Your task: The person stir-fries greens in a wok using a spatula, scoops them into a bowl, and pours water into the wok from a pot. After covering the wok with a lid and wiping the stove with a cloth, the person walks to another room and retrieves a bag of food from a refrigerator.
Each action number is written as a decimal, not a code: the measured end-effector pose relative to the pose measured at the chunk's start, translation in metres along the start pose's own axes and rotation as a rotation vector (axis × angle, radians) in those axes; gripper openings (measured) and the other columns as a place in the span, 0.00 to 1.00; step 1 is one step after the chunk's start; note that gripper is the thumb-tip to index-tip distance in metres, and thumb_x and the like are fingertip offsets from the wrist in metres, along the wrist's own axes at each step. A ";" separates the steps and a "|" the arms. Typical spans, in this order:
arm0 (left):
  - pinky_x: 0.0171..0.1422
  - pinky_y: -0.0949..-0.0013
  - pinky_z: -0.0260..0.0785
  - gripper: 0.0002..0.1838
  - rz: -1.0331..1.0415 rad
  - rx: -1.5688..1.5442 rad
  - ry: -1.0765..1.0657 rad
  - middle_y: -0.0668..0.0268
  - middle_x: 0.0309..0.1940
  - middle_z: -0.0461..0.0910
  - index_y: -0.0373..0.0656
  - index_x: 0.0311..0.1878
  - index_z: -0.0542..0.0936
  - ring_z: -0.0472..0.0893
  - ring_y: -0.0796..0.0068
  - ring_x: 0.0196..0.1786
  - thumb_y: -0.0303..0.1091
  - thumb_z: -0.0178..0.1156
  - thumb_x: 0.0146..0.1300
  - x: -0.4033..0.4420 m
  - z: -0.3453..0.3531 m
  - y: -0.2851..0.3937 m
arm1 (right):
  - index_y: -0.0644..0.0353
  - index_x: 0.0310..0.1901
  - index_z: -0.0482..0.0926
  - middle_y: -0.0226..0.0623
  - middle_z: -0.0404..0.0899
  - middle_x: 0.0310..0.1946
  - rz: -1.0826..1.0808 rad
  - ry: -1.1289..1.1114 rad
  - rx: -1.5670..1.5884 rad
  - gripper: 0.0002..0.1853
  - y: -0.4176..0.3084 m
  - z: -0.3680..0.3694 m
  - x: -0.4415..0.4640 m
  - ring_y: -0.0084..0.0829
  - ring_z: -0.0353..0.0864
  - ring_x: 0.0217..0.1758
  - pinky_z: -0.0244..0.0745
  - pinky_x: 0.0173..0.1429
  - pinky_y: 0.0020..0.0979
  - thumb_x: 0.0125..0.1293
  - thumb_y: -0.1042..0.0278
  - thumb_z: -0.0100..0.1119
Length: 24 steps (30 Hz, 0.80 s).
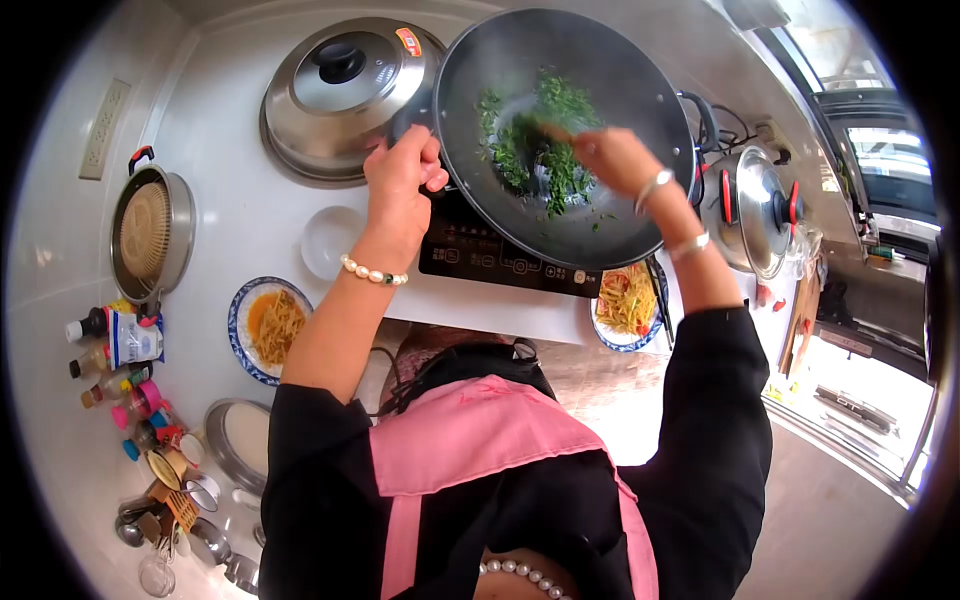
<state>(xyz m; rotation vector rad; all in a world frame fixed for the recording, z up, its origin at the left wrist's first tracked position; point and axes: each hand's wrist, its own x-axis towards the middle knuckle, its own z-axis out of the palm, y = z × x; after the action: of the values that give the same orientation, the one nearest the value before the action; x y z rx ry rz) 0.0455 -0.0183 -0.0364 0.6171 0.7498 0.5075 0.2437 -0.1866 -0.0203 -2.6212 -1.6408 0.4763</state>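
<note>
A large dark wok (630, 110) sits over the black induction cooker (480, 250). My left hand (403, 170) is closed around the wok's handle at its left side. Chopped green leaves (565, 105) lie in the middle of the wok, with faint steam above them. Over the wok's right half, my right hand (618, 160) is closed on a wooden spatula (553, 131), whose far end is blurred among the greens.
A domed steel lid (350, 90) stands left of the wok, near a white bowl (332, 243). Plates of shredded food (278, 325) (628, 302) flank the cooker. A lidded pot (757, 210) is at right; bottles (95, 355) and utensils (180, 510) line the left.
</note>
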 end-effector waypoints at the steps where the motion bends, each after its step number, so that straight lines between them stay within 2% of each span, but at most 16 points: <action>1: 0.19 0.78 0.49 0.09 -0.002 0.001 -0.001 0.73 0.16 0.61 0.45 0.21 0.64 0.56 0.86 0.15 0.25 0.50 0.54 0.000 0.000 0.000 | 0.60 0.40 0.79 0.47 0.78 0.26 0.115 0.059 0.177 0.12 0.006 -0.012 0.014 0.44 0.78 0.29 0.74 0.37 0.34 0.58 0.64 0.52; 3: 0.19 0.78 0.49 0.09 0.008 0.010 0.012 0.73 0.16 0.61 0.45 0.21 0.63 0.56 0.86 0.15 0.25 0.50 0.54 0.000 -0.001 -0.001 | 0.51 0.45 0.78 0.48 0.78 0.28 0.111 0.215 0.114 0.15 0.034 -0.014 0.040 0.48 0.78 0.31 0.74 0.37 0.40 0.56 0.67 0.48; 6: 0.19 0.78 0.49 0.09 0.012 0.015 0.024 0.73 0.15 0.60 0.45 0.22 0.63 0.55 0.86 0.15 0.23 0.50 0.52 0.001 0.000 0.001 | 0.53 0.44 0.78 0.48 0.78 0.28 -0.080 0.211 -0.037 0.14 0.040 0.004 0.035 0.47 0.78 0.30 0.74 0.36 0.39 0.56 0.66 0.49; 8: 0.18 0.77 0.48 0.09 -0.015 -0.039 0.031 0.73 0.13 0.59 0.44 0.22 0.61 0.54 0.85 0.14 0.21 0.50 0.49 0.002 -0.001 0.000 | 0.61 0.36 0.79 0.45 0.78 0.24 -0.088 -0.011 -0.115 0.11 0.034 -0.008 -0.002 0.42 0.79 0.28 0.72 0.35 0.36 0.56 0.64 0.54; 10: 0.18 0.77 0.48 0.09 -0.023 -0.037 0.021 0.73 0.13 0.59 0.45 0.21 0.61 0.54 0.85 0.14 0.21 0.51 0.49 0.001 0.001 0.002 | 0.61 0.35 0.79 0.46 0.77 0.24 0.229 -0.330 0.281 0.09 -0.001 -0.054 -0.057 0.45 0.78 0.29 0.72 0.35 0.38 0.55 0.68 0.53; 11: 0.18 0.77 0.48 0.10 -0.020 -0.035 0.022 0.73 0.13 0.59 0.45 0.21 0.61 0.54 0.85 0.14 0.21 0.51 0.49 0.000 0.001 0.003 | 0.61 0.36 0.79 0.46 0.77 0.24 -0.064 -0.294 0.203 0.09 0.000 -0.058 -0.076 0.47 0.77 0.28 0.72 0.35 0.38 0.55 0.70 0.52; 13: 0.18 0.77 0.48 0.10 -0.016 -0.051 0.018 0.73 0.13 0.59 0.45 0.21 0.61 0.55 0.85 0.14 0.22 0.51 0.49 -0.001 0.000 0.004 | 0.61 0.37 0.78 0.46 0.77 0.24 -0.196 -0.304 0.140 0.09 -0.002 -0.037 -0.085 0.46 0.77 0.27 0.72 0.34 0.37 0.56 0.70 0.52; 16: 0.19 0.77 0.48 0.09 -0.005 0.001 0.013 0.74 0.15 0.60 0.45 0.21 0.62 0.55 0.86 0.14 0.23 0.51 0.52 -0.001 0.001 0.001 | 0.63 0.39 0.78 0.48 0.77 0.25 -0.021 0.005 0.045 0.11 0.006 0.008 -0.034 0.47 0.77 0.28 0.72 0.35 0.38 0.56 0.70 0.52; 17: 0.19 0.78 0.48 0.09 0.002 0.032 0.015 0.74 0.15 0.60 0.45 0.21 0.63 0.55 0.87 0.15 0.24 0.51 0.53 0.000 0.001 0.001 | 0.63 0.39 0.77 0.46 0.76 0.22 -0.095 0.160 0.090 0.11 0.005 0.004 -0.018 0.43 0.77 0.25 0.72 0.33 0.37 0.58 0.69 0.51; 19: 0.19 0.78 0.48 0.09 -0.009 0.018 -0.005 0.74 0.15 0.60 0.45 0.21 0.63 0.55 0.87 0.14 0.24 0.51 0.53 0.001 -0.001 0.002 | 0.62 0.41 0.77 0.40 0.75 0.18 -0.020 -0.056 0.282 0.11 -0.009 -0.015 -0.016 0.32 0.76 0.20 0.70 0.25 0.32 0.60 0.67 0.50; 21: 0.19 0.78 0.49 0.09 -0.019 0.011 -0.008 0.73 0.15 0.60 0.45 0.21 0.63 0.55 0.87 0.14 0.24 0.51 0.54 0.000 -0.003 0.001 | 0.60 0.43 0.75 0.34 0.72 0.16 0.173 -0.420 0.548 0.12 -0.055 -0.033 -0.032 0.23 0.72 0.17 0.66 0.18 0.27 0.61 0.64 0.50; 22: 0.19 0.78 0.49 0.09 -0.016 0.012 -0.007 0.74 0.15 0.60 0.45 0.21 0.63 0.55 0.87 0.14 0.24 0.51 0.54 0.001 -0.003 0.001 | 0.60 0.45 0.73 0.34 0.73 0.17 0.123 -0.515 0.629 0.13 -0.066 -0.028 -0.031 0.23 0.72 0.17 0.64 0.15 0.26 0.62 0.63 0.49; 23: 0.19 0.78 0.49 0.10 -0.013 0.013 -0.006 0.74 0.15 0.60 0.45 0.21 0.63 0.56 0.87 0.14 0.24 0.50 0.54 0.001 -0.002 0.000 | 0.61 0.45 0.72 0.35 0.72 0.16 0.044 -0.303 0.497 0.13 -0.074 -0.012 -0.019 0.24 0.71 0.15 0.64 0.15 0.27 0.62 0.63 0.48; 24: 0.19 0.78 0.49 0.09 -0.013 0.031 -0.004 0.74 0.15 0.60 0.45 0.21 0.63 0.56 0.86 0.14 0.25 0.50 0.54 0.000 -0.002 -0.001 | 0.62 0.44 0.73 0.43 0.75 0.22 -0.006 -0.111 0.402 0.14 -0.060 0.013 0.003 0.36 0.75 0.23 0.68 0.26 0.35 0.62 0.63 0.47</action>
<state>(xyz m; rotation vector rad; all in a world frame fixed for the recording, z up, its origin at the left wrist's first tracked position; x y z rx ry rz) 0.0443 -0.0184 -0.0377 0.6413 0.7590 0.4832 0.1887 -0.1587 -0.0231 -2.3289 -1.3981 0.8638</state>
